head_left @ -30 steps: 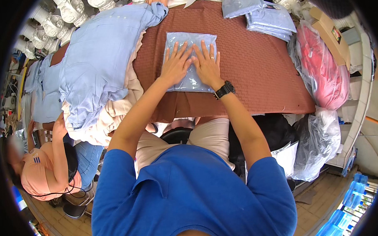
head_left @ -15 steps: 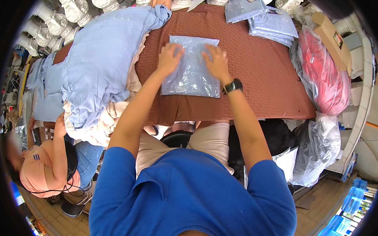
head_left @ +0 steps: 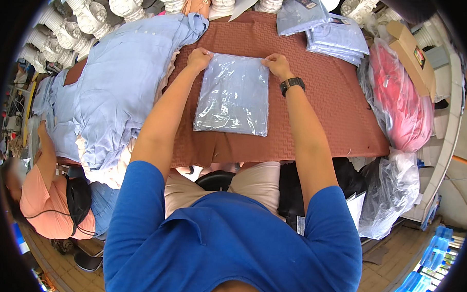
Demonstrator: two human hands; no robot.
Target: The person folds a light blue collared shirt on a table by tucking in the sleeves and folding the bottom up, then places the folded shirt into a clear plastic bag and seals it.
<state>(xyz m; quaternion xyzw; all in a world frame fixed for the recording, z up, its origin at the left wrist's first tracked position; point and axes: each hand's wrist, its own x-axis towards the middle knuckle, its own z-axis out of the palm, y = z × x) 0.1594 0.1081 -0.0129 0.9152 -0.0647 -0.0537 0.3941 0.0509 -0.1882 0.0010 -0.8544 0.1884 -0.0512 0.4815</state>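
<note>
A folded light-blue shirt in a shiny clear plastic bag (head_left: 232,97) lies on the brown textured tablecloth (head_left: 325,112) in front of me. My left hand (head_left: 199,59) pinches the bag's far left corner. At the far right corner, the fingers of my right hand (head_left: 278,66) are closed on its edge; a dark watch (head_left: 292,84) is on that wrist. Left of the bag is a big heap of loose light-blue shirts (head_left: 120,78) on top of cream cloth (head_left: 103,168). Several bagged blue shirts (head_left: 337,39) are stacked at the far right of the table.
A clear bag of red cloth (head_left: 396,94) and an open cardboard box (head_left: 413,57) stand along the right edge. White carved balusters (head_left: 128,6) line the far side, near a tan leather bag (head_left: 197,4). A person in a peach top (head_left: 53,204) sits at the left.
Both my hands have gone from hovering open over the bag to gripping its two far corners. The bag lies slightly nearer me. The person at the left has reached further forward.
</note>
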